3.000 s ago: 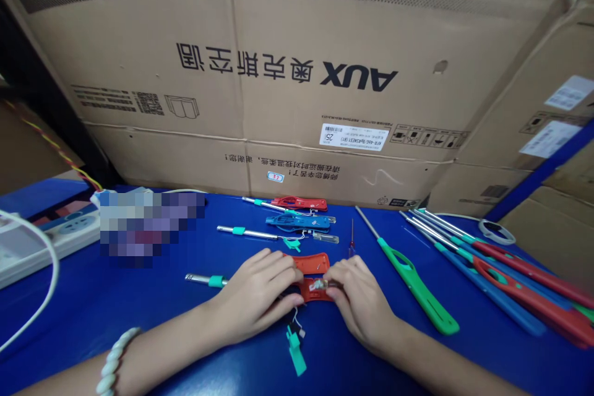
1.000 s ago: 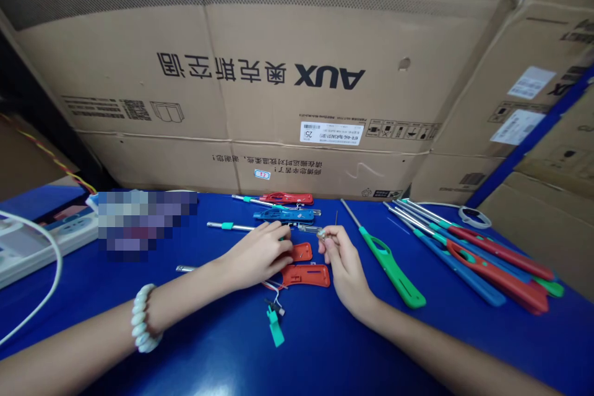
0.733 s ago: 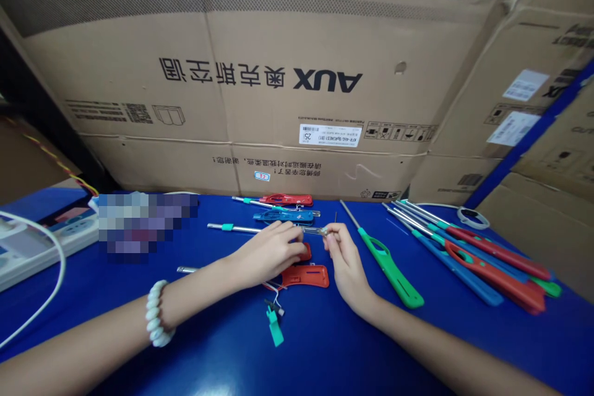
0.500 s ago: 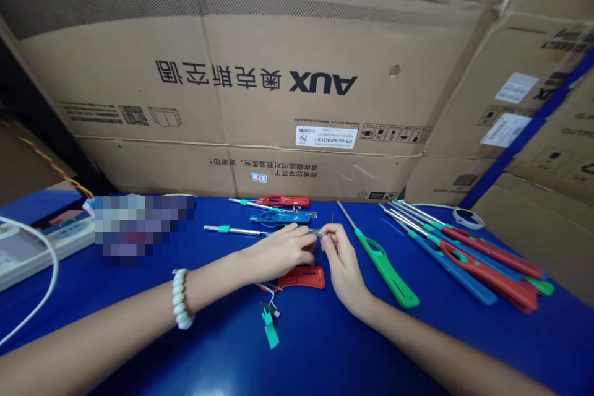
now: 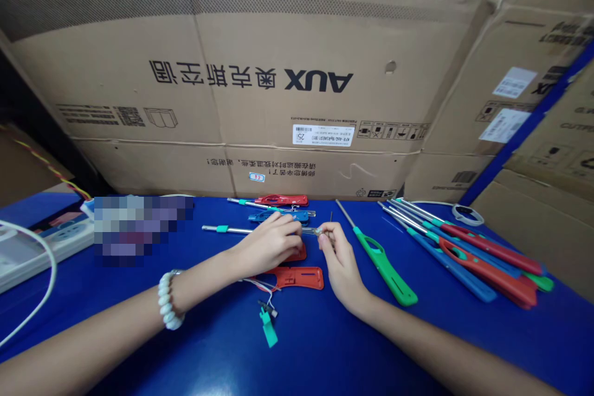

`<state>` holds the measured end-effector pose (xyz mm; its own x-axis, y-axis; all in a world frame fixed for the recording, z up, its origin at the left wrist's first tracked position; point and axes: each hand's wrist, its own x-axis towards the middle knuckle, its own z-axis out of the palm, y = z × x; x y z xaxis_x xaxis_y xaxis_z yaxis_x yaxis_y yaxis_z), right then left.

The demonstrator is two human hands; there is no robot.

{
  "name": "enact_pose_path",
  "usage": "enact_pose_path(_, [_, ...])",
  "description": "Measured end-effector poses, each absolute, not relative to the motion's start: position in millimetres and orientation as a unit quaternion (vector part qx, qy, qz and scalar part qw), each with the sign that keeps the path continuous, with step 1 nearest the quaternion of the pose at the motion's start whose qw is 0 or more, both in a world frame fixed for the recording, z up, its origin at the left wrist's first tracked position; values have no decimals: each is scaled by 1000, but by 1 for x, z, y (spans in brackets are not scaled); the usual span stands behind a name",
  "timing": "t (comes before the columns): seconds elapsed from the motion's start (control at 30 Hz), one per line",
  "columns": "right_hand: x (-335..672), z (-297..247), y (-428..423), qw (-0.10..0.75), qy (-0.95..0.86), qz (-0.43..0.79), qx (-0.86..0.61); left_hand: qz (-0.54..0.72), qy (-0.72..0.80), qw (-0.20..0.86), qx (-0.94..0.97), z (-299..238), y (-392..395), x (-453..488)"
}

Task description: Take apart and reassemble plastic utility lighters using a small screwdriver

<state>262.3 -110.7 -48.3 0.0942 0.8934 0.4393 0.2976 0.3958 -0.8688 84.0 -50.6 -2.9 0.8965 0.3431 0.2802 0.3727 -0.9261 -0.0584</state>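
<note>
My right hand (image 5: 342, 266) pinches the end of a small clear fuel tank (image 5: 309, 231), thumb and forefinger together. My left hand (image 5: 271, 244) is closed, its curled fingers on an orange lighter handle (image 5: 299, 253) that they partly hide. A silver lighter tube (image 5: 234, 230) with a teal collar points left from behind that hand. Just below lies an orange handle shell half (image 5: 301, 278), its hollow inside showing. White wires, a small dark part and a teal trigger piece (image 5: 269, 329) lie nearer to me.
Beyond my hands are a blue handle shell (image 5: 297, 217) and a red one (image 5: 283, 200). A green lighter (image 5: 387, 269) and a pile of several long lighters (image 5: 482, 260) lie right. A white power strip (image 5: 69, 238) is left; a cardboard wall (image 5: 278, 31) stands behind.
My left hand has moved left, away from my right fingertips, uncovering the clear tank and part of the orange handle. My right hand stays nearly in place. The view has shifted slightly.
</note>
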Motion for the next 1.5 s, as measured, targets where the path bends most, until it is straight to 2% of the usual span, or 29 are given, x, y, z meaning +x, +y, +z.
enact_pose_path(0.67, [260, -45, -113, 557, -626, 271, -475, -94, -240, -43, -965, -5, -50, 41])
enact_pose_path(1.1, [264, -50, -109, 583, -602, 258, -480, -99, -181, -70, -976, 2, -79, 60])
enact_pose_path(1.5, [264, -53, -107, 581, -604, 256, -481, -67, -208, -107, -970, 1, -73, 65])
